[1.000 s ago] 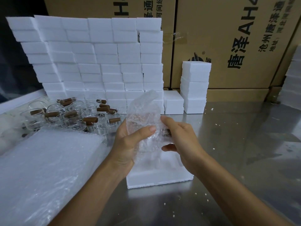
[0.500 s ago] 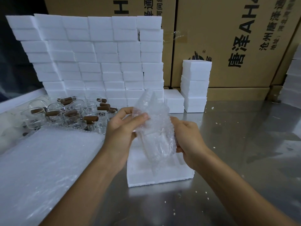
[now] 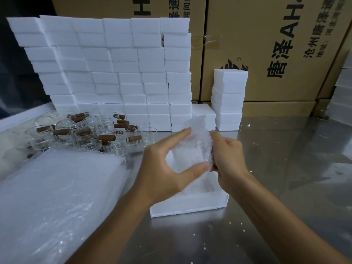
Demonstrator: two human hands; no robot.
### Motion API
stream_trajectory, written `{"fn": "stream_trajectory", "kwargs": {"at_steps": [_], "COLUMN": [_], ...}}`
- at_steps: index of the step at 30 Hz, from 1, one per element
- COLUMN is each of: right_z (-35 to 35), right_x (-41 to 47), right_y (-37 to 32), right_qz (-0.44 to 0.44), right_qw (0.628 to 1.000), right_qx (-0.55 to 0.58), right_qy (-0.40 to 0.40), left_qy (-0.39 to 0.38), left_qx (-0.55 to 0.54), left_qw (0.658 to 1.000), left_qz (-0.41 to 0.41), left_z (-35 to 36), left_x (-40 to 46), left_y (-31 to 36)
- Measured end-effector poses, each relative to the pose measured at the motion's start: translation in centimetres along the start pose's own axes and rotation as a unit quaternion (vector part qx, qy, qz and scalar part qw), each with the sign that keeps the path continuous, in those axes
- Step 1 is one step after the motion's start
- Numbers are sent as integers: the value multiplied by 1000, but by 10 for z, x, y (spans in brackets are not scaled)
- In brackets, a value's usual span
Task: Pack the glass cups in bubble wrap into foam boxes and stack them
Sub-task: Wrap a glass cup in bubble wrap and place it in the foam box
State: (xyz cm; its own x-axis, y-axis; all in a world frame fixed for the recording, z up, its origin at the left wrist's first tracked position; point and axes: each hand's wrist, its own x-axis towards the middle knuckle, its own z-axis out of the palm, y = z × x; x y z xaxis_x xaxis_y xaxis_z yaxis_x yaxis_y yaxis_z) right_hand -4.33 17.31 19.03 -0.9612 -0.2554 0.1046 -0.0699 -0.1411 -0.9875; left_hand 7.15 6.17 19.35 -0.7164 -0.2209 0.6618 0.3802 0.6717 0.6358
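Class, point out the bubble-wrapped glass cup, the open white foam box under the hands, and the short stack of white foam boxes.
Bubble-wrapped glass cup (image 3: 192, 147), head view: wrap's middle.
Open white foam box (image 3: 190, 205), head view: front wall.
Short stack of white foam boxes (image 3: 229, 100), head view: front face.

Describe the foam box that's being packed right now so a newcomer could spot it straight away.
On the steel table, look in front of the big wall of stacked foam boxes. The open foam box sits alone, directly under both hands. It alone is open and unstacked.
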Motion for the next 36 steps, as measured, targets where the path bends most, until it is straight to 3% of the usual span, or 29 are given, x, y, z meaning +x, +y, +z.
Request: {"fn": "stream_trajectory", "kwargs": {"at_steps": [4, 13, 16, 19, 21, 23, 26, 30, 36], "right_z": [1, 10, 9, 3, 0, -3, -10, -13, 0], "right_x": [-4, -15, -14, -9, -8, -8, -7, -5, -17], "right_y": [-3, -7, -10, -14, -16, -17, -24, -28, -16], "right_qz": [-25, -167, -145, -77, -37, -12, -3, -27, -101], "right_qw": [999, 984, 988, 996, 996, 990, 974, 976, 981], "right_qx": [6, -63, -40, 42, 70, 57, 66, 122, 57], "right_qy": [42, 16, 21, 13, -48, -131, -217, -181, -155], "left_qy": [-33, -168, -123, 33, 81, 85, 108, 44, 9], "left_qx": [99, 13, 28, 73, -44, -198, -222, -171, -128], "left_qw": [995, 985, 992, 996, 995, 965, 951, 970, 979], "left_qz": [-1, -35, -14, 33, -49, -150, -185, -166, -160], "left_z": [1, -9, -6, 6, 14, 21, 17, 9, 1], "left_x": [1, 4, 3, 3, 2, 2, 4, 6, 10], "left_y": [2, -1, -1, 0, 6, 8, 2, -3, -9]}}
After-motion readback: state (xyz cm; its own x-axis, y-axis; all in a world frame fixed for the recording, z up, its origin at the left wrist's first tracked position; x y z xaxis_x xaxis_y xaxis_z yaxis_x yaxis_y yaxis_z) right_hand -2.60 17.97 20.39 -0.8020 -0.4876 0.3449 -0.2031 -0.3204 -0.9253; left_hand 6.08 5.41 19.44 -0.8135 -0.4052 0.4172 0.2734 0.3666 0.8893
